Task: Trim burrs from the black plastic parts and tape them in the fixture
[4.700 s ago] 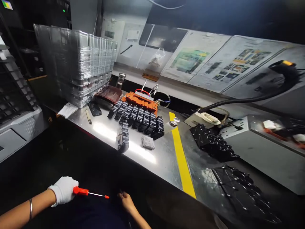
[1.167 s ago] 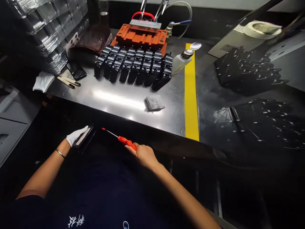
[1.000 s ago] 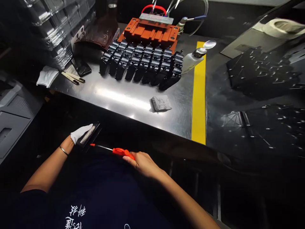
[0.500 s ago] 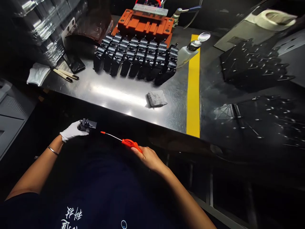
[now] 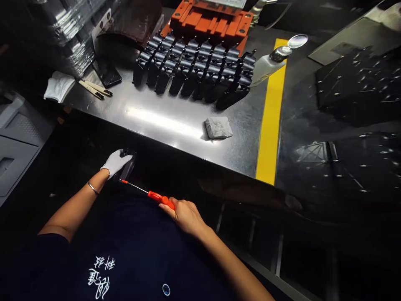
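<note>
My left hand [image 5: 115, 163], in a white glove, is closed on a black part [image 5: 127, 167] in front of the table edge. The part's lower end points down toward my body. My bare right hand [image 5: 184, 213] grips a red air gun [image 5: 159, 198] with a thin metal nozzle. Its red tip is at the lower end of the black part; whether they touch I cannot tell. Rows of black parts [image 5: 200, 67] stand on the metal table [image 5: 156, 125], in front of an orange fixture [image 5: 213, 19].
A grey wrapped block [image 5: 218, 127] lies near the table's front edge. Yellow tape [image 5: 271, 125] crosses the table, with a white bottle [image 5: 266, 67] beside it. At the left are a white cloth [image 5: 59, 86], two light sticks [image 5: 95, 89] and a phone [image 5: 108, 74].
The black part has turned from pointing right to pointing down, and my left hand has moved right. My right hand has shifted left and slightly down, bringing the nozzle to the part.
</note>
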### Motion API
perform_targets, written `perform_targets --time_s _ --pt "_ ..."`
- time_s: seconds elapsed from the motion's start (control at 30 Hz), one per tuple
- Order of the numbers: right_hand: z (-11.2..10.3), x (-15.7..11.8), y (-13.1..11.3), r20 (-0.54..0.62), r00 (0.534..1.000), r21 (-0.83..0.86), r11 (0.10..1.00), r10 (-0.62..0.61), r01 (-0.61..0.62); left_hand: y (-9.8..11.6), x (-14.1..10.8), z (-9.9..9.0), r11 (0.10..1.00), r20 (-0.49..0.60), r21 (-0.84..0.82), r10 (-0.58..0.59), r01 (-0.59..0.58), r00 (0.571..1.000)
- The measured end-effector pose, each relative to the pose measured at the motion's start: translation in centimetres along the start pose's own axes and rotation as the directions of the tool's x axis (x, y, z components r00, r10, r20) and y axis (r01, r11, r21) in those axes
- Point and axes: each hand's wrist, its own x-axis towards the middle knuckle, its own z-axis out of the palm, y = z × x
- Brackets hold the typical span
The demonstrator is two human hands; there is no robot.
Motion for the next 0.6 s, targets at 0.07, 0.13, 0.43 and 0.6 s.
perform_targets --time_s 0.07,0.13,0.43,0.6 --pt "0.1 0.1 -0.3 0.004 1.0 -0.031 0.999 0.005 -0.005 0.3 0.1 0.3 0.998 -0.005 0.055 0.021 -0.02 1.0" --pt "0.1 0.2 -0.4 0.001 1.0 -0.042 0.999 0.016 -0.016 0.4 0.0 0.4 0.995 -0.005 0.097 0.025 -0.025 1.0" --pt "-1.1 1.0 2.1 -0.135 0.965 0.092 0.973 0.224 -0.213 0.6 -1.5 -1.3 0.986 0.207 0.135 0.069 -0.098 0.976" --pt "-0.9 1.0 2.7 -0.142 0.966 0.115 0.973 0.215 -0.2 0.8 -2.3 -1.5 0.991 0.242 0.123 0.023 -0.054 0.97"
